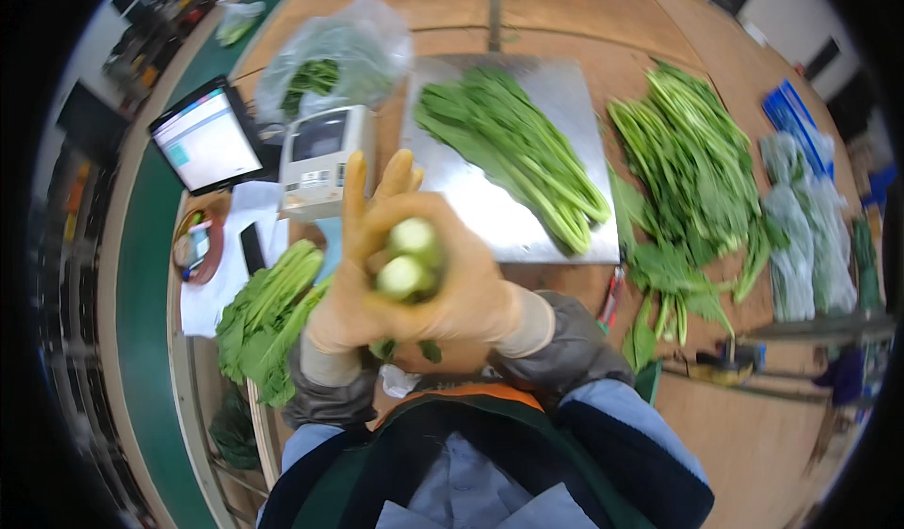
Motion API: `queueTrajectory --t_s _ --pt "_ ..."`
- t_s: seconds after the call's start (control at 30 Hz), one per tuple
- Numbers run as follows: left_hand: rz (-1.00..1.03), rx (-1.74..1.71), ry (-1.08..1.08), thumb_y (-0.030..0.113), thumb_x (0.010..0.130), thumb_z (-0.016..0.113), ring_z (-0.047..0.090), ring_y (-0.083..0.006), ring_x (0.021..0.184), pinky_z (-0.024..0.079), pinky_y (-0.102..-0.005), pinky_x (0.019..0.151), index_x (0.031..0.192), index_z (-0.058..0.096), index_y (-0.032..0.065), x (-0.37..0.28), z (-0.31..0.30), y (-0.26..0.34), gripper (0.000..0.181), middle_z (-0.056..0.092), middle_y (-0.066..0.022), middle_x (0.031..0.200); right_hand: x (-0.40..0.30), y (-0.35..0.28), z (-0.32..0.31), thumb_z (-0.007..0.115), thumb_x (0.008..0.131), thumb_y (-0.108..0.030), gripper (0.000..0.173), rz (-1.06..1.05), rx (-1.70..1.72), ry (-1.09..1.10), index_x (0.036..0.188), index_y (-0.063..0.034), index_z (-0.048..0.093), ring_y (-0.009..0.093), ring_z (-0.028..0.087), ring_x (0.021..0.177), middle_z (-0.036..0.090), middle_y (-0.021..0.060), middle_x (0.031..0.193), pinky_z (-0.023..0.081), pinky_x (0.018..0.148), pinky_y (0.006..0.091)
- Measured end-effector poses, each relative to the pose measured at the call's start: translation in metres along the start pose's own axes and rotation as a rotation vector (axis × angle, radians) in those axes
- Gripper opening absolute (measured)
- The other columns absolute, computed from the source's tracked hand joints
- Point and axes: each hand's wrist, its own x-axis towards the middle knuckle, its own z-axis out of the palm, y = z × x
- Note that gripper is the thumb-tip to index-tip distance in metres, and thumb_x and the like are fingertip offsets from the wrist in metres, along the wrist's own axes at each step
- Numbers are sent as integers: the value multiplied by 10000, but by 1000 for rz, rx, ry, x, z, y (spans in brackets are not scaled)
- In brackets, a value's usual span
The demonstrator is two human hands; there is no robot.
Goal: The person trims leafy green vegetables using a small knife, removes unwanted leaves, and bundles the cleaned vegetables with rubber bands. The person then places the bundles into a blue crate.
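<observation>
Two thick leafy-green stalks [409, 261] stand on end between my hands, their pale cut ends facing up at me. My right hand [466, 268], in a yellowish rubber glove, curls around them from the right. From the left, my gloved left hand [346, 275] presses against the stalks, with some fingers stretched upward. Small leaf tips show below the hands; the rest of the bunch is hidden. Beyond my hands, a bunch of long-stemmed greens [508, 148] lies on a steel plate [452, 225]. Another leafy bunch [268, 317] lies left of my left wrist.
At left stand a lit tablet screen [208, 141], a label printer [328, 162], and a plastic bag [346, 42] holding greens. A phone [251, 248] rests on paper. On the right are a heap of greens [685, 162], a red utility knife [611, 299] and bagged vegetables [805, 225].
</observation>
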Motion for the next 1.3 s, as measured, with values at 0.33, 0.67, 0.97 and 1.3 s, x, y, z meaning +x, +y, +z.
queueTrajectory --t_s 0.33,0.67,0.97,1.3 --pt "-460 -585 163 106 755 676 565 -190 659 464 -305 610 1029 521 5 -18 -3 -23 331 580 -105 737 -34 14 -155 670 786 -173 572 444 -725 348 1292 -42 438 251 476 1164 516 150 1227 385 979 341" --pt "-296 -571 344 30 755 642 542 -161 620 448 -283 600 1004 500 13 -5 -4 -27 287 532 -57 717 -86 61 -279 610 815 -127 422 386 -913 499 1219 -38 528 193 589 883 606 106 1017 472 771 282" --pt "-230 -386 345 161 751 712 542 -129 674 439 -247 621 1182 455 -9 -10 -9 -11 530 560 -37 742 27 -35 -178 652 830 -102 247 -488 -801 735 1052 -42 562 168 546 933 559 81 1044 494 776 292" --pt "-20 -417 201 24 678 767 517 -83 860 445 -222 750 1266 427 46 -9 -20 8 680 525 -16 1016 39 -46 -2 663 752 23 374 -303 -553 65 1100 -23 534 159 625 847 637 104 922 498 767 273"
